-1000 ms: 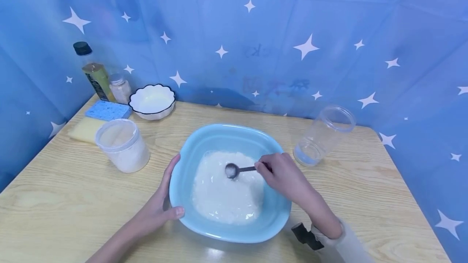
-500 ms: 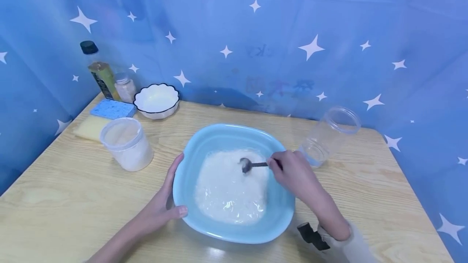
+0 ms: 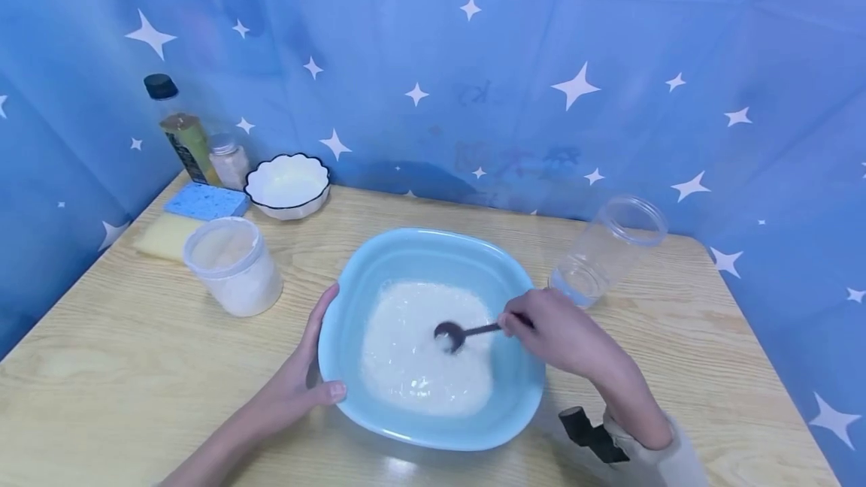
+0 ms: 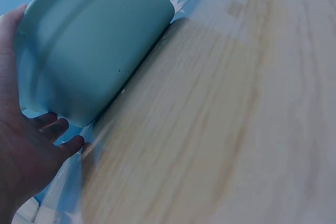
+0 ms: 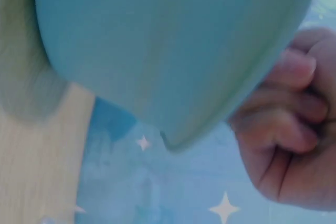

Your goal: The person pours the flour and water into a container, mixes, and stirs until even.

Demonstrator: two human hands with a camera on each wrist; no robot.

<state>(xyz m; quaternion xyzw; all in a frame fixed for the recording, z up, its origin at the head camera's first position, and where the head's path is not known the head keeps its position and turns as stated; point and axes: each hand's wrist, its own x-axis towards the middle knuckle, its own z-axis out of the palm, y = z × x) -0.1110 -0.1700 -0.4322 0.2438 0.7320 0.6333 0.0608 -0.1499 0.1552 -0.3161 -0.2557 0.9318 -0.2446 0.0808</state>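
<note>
Near the lower middle of the head view, my left hand (image 3: 301, 382) grips the rim of the blue basin (image 3: 379, 261), thumb over the edge and fingers below. I judge that the basin is light plastic, a little slippery, and heavy with the white mixture (image 3: 413, 367), so the rim is the best hold. My right hand (image 3: 558, 333) pinches the handle of the dark spoon (image 3: 460, 334), which looks stiff and thin; its bowl dips in the mixture. Further back, at upper left, stands a jar of powder (image 3: 233, 265).
</note>
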